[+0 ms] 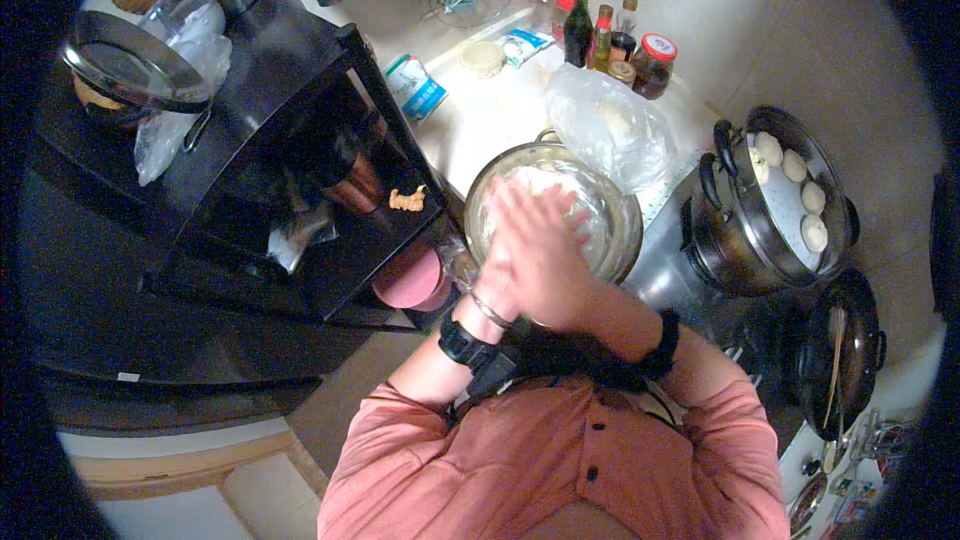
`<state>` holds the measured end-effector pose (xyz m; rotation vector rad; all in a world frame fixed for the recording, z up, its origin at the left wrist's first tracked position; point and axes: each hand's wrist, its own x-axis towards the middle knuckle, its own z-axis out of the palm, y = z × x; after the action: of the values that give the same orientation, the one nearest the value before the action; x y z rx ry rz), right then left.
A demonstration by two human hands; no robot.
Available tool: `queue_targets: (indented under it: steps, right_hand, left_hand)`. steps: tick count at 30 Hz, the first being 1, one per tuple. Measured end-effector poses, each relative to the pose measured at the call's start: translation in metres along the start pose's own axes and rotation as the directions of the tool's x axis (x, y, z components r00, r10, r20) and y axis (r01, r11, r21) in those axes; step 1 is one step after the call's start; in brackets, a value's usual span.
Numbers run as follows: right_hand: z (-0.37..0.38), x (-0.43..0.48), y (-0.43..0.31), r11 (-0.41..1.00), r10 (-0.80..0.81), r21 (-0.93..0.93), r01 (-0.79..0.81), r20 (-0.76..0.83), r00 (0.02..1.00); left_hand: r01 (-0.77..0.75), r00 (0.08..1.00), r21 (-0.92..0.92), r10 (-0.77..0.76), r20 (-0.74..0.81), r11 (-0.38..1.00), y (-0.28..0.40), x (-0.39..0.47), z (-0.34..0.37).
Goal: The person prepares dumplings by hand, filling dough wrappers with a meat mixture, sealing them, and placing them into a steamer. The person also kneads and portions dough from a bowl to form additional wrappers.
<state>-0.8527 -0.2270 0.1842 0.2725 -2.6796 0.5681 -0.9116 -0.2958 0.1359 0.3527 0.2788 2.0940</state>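
My left hand (501, 240) and my right hand (551, 270) are pressed together, palm against palm, over a metal bowl (628, 244). My right hand lies partly across the left, and its fingers look spread. Motion blurs both hands. Whatever may be between the palms is hidden. White flour or dough (536, 178) shows inside the bowl beyond my fingertips. Against the bowl's far right side rests a clear plastic bag (611, 124) with something pale in it.
On the right, a steamer pot (750, 221) holds several pale dough buns (813, 197), near a wok (859, 345) with chopsticks. Bottles (577, 34) and jars (654, 67) line the counter's back. A black cabinet (262, 112) stands left, above a pink round container (411, 279).
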Motion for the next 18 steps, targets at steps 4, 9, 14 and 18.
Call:
queue_targets:
  steps: [4,9,14,18]
  right_hand:
    - [0.003,0.008,0.032,0.942,0.147,-0.253,-0.222,-0.286,0.947]
    - [0.025,0.002,0.025,0.995,0.102,-0.014,-0.102,-0.029,0.994]
    - [0.010,0.004,0.025,0.979,0.179,-0.070,-0.190,-0.134,0.975]
    - [0.001,0.000,0.011,1.000,-0.007,-0.013,0.007,-0.014,1.000]
  left_hand:
    - [0.040,0.971,0.241,0.020,-0.239,0.970,-0.005,-0.007,0.007]
    - [-0.076,0.995,0.012,0.075,0.068,0.997,0.008,-0.006,0.000]
    - [0.024,0.993,0.136,-0.008,-0.119,0.990,0.001,-0.005,-0.010]
    - [-0.022,0.996,0.065,0.028,-0.089,0.998,0.003,-0.010,-0.009]
